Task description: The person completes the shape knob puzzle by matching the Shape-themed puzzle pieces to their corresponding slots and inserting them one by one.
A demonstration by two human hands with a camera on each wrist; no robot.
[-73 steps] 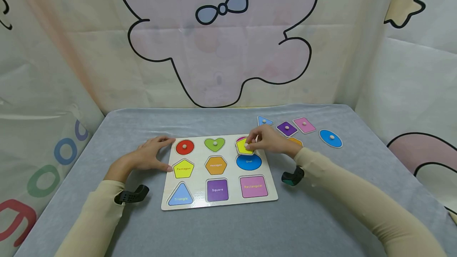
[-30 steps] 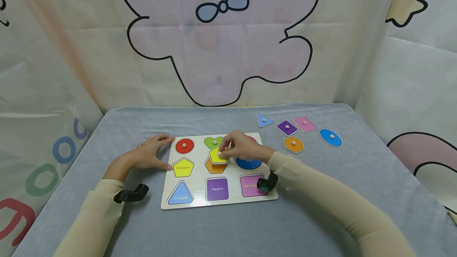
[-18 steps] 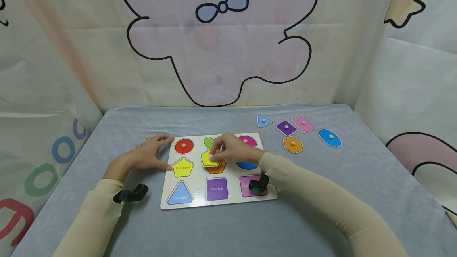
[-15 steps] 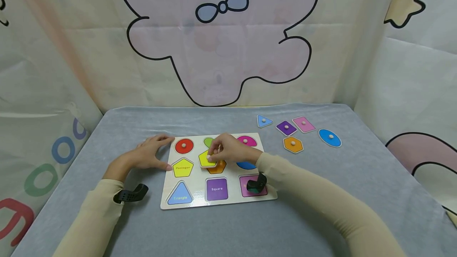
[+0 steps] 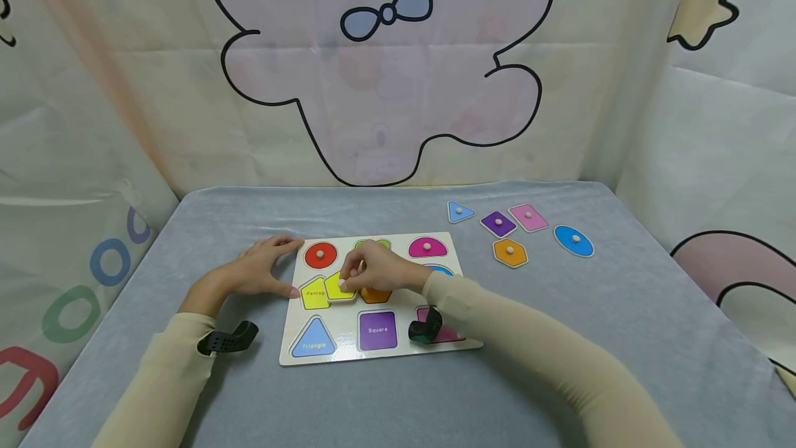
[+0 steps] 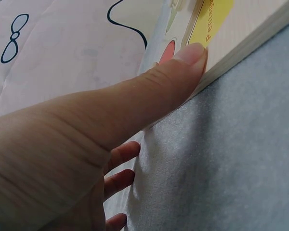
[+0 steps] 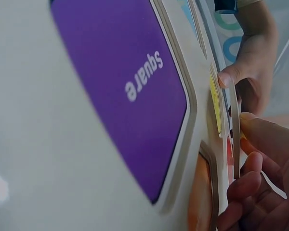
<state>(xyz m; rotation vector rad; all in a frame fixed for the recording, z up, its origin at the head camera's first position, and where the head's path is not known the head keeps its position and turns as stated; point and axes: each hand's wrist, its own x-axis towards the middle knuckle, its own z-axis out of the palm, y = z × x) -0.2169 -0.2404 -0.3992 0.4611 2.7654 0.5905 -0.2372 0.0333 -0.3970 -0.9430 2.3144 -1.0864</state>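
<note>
Watch the cloth-covered table (image 5: pixel 236 399): could let the white board (image 5: pixel 346 330) skid if shoved. Braced only at the left edge by the left hand (image 5: pixel 264 269), with thumb and fingers apart (more a stop than a grip, probably). See the right hand (image 5: pixel 382 268), with fingertips clamped on the yellow piece (image 5: pixel 334 290), held just above the board and partly over the Pentagon slot (image 5: pixel 314 294). Could catch on the rim if lowered tilted or off-centre; could twist or drop if pinched loosely at the small knob (image 5: pixel 341 284).
</note>
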